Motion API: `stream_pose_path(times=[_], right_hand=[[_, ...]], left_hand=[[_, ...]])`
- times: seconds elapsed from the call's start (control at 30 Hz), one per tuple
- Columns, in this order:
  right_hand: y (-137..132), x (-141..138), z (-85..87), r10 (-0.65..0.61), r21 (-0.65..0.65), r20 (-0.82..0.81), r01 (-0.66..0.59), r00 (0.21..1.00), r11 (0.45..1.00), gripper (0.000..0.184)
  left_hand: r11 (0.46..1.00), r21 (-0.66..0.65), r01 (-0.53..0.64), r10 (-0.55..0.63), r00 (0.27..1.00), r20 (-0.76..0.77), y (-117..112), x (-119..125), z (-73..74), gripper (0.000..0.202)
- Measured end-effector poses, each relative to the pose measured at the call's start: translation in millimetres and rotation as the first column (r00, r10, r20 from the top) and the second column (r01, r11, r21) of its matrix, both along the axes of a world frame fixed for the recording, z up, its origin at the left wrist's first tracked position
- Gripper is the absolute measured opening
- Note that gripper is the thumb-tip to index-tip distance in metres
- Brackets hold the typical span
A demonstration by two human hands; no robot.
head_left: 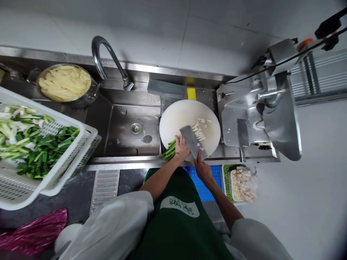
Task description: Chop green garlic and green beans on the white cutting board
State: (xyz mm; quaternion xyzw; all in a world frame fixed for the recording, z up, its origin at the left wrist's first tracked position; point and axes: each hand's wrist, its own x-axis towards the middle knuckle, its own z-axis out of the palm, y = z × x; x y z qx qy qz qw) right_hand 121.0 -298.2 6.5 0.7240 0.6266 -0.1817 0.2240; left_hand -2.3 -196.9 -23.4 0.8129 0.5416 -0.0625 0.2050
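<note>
On the round white cutting board (173, 115), my left hand (182, 148) is closed over a bunch of green scallions (170, 150), pressing it down near the board's front edge. My right hand (202, 168) grips the handle of a cleaver (192, 140). The broad blade lies slanted across the board, its upper end close to my left fingertips. Cut white scallion pieces (199, 133) lie just right of the blade, and a few small bits stick to the steel. The scallion ends under the blade are hidden.
Left of the board is a steel sink (121, 122) with a curved faucet (108, 54). White baskets (61, 160) of cut scallions and a pot (65, 83) of pale slices stand farther left. A steel slicing machine (271, 108), with a second cleaver (242, 135) on it, stands right.
</note>
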Motion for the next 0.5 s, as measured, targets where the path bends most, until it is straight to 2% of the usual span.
stream_pose_path(times=[0.1,0.2,0.37,0.5], right_hand=[[6,5,1.3,-0.016,-0.023,0.006,0.016,1.0,1.0,0.071],[24,6,2.4,-0.015,-0.039,-0.001,0.015,1.0,0.999,0.073],[75,14,4.1,-0.011,0.003,-0.016,0.011,1.0,1.0,0.075],[120,43,17.9,0.088,0.091,-0.203,-0.07,0.975,0.993,0.064]], left_hand=[[0.999,0.01,-0.047,0.046,0.997,0.069,0,-1,1.0,0.067],[0.997,0.042,-0.068,0.062,0.991,0.123,-1,-2,1.5,0.067],[0.992,0.085,-0.096,0.083,0.985,0.149,-2,1,-2.4,0.07],[0.985,0.111,-0.135,0.118,0.981,0.152,-1,3,0.0,0.073]])
